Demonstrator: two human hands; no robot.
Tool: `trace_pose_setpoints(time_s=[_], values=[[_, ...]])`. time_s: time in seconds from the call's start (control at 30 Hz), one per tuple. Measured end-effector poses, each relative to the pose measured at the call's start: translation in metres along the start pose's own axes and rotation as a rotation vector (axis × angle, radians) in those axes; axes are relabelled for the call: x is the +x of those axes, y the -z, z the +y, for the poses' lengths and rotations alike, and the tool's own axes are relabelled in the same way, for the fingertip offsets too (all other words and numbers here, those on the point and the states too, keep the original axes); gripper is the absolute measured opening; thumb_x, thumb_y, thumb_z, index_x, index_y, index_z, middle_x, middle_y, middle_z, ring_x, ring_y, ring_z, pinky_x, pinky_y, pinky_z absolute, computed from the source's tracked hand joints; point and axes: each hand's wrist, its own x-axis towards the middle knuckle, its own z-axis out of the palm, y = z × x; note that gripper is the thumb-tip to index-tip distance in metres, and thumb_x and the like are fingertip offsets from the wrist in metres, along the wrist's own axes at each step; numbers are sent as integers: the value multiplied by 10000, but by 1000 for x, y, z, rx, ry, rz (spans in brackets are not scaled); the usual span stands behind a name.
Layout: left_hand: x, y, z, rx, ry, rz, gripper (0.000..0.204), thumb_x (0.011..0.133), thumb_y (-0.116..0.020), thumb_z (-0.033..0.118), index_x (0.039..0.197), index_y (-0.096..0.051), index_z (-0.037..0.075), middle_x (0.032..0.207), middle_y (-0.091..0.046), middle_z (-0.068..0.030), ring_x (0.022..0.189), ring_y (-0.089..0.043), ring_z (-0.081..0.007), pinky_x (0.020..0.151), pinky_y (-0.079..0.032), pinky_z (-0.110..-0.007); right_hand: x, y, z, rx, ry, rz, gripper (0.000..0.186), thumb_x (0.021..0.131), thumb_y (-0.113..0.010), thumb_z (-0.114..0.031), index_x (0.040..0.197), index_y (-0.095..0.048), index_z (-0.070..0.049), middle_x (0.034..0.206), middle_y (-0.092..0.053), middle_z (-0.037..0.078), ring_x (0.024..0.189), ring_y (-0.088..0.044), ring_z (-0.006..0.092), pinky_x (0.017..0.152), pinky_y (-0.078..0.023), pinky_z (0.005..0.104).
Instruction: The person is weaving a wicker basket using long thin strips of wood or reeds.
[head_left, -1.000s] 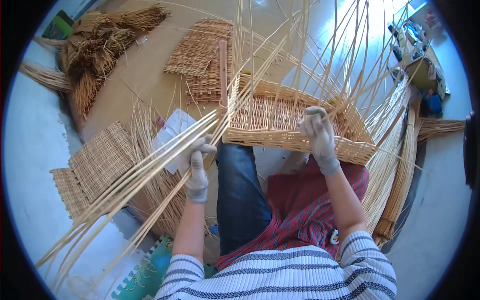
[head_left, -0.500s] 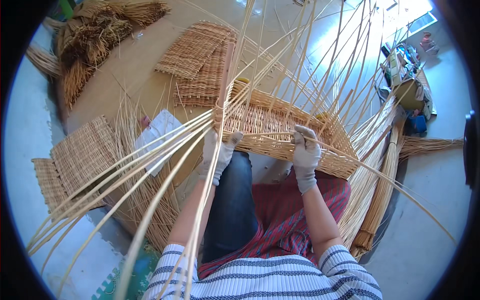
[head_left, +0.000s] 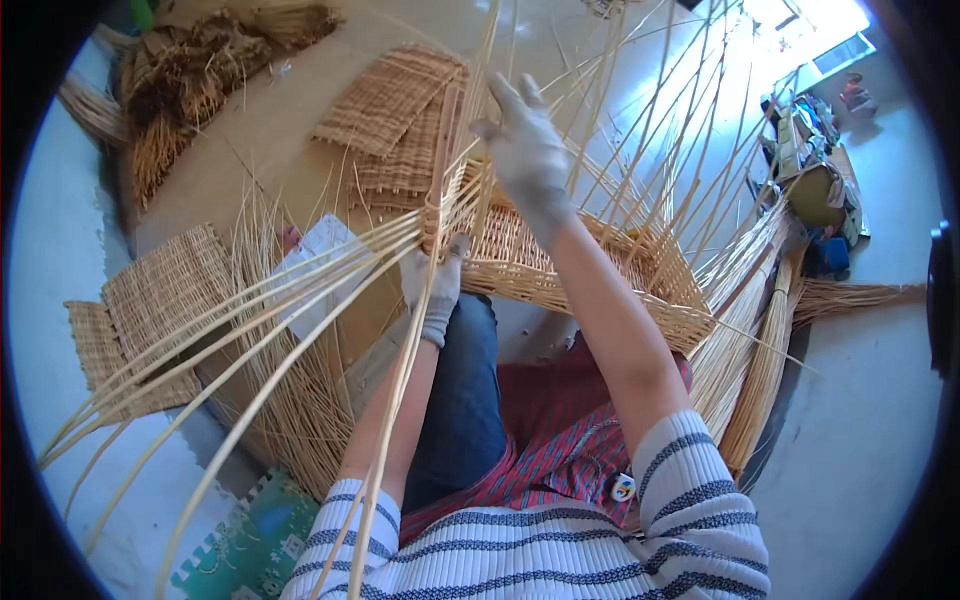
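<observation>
Left hand on the basket, right hand raised and spread

The left hand (head_left: 430, 285), in a pale work glove, closes on the near left corner of the basket (head_left: 540, 287), thumb up against its side. The right hand (head_left: 530, 160), gloved the same way, is lifted over the left part of the basket with its fingers apart; it grips nothing that can be made out, and thin upright canes (head_left: 685, 130) rise near it.

The basket is a shallow, rectangular, woven one, set just beyond the person's knees, its long near side slanting down to the right. At its left corner stands a flat wooden stick (head_left: 441, 150). From that corner, long pale canes (head_left: 385, 240) fan out to the lower left, some passing over the left forearm.

Below lie dark trousers (head_left: 455, 400) and a red striped cloth (head_left: 545, 455) over the lap. To the left are a white sheet (head_left: 325, 265), loose canes (head_left: 300, 410) and two overlapping woven panels (head_left: 165, 290); more woven panels (head_left: 390, 105) lie beyond the stick. A brown heap of stalks (head_left: 190, 90) sits at the upper left, a green mat (head_left: 255, 540) at the lower left, and long cane bundles (head_left: 765, 345) at the right.
</observation>
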Motion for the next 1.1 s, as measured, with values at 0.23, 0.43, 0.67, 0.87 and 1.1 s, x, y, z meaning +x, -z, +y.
trace_pose_setpoints(time_s=[0.23,0.43,0.67,0.87,1.1], values=[[9,20,-18,-6,80,-56,771,769,-826,437,1304,-505,-15,1203,-631,-191,1120,-598,-332,970,-462,-400,-102,46,39,886,-257,234,699,878,-589,-67,1510,-297,-135,813,-610,20,717,-602,140,610,-502,307],[-25,31,-43,-301,107,100,296,924,-666,120,1180,-585,-4,1024,-680,-128,982,-654,-213,866,-515,-335,-212,56,86,1188,-736,354,234,1067,-406,-231,1282,-424,-140,994,-669,141,881,-692,267,509,-492,279],[10,-2,38,326,-224,-724,275,939,-656,235,1161,-631,74,889,-692,-115,725,-722,-201,654,-569,-319,-197,68,76,999,-682,74,172,1062,-413,-168,1222,-447,-117,1055,-646,100,960,-686,213,656,-546,275],[-5,-23,71,-82,301,-785,349,963,-628,346,998,-672,1,752,-680,-81,569,-688,-154,524,-535,-278,-43,48,64,9,-34,-43,668,846,-441,100,1490,-344,-47,1453,-456,171,1248,-521,290,926,-506,391],[8,-19,55,-225,319,-852,147,896,-728,181,918,-642,64,760,-639,-33,577,-638,-129,492,-556,-262,-203,67,157,1122,-402,554,316,1042,-431,-171,1350,-394,-111,764,-606,42,639,-599,135,451,-453,274]])
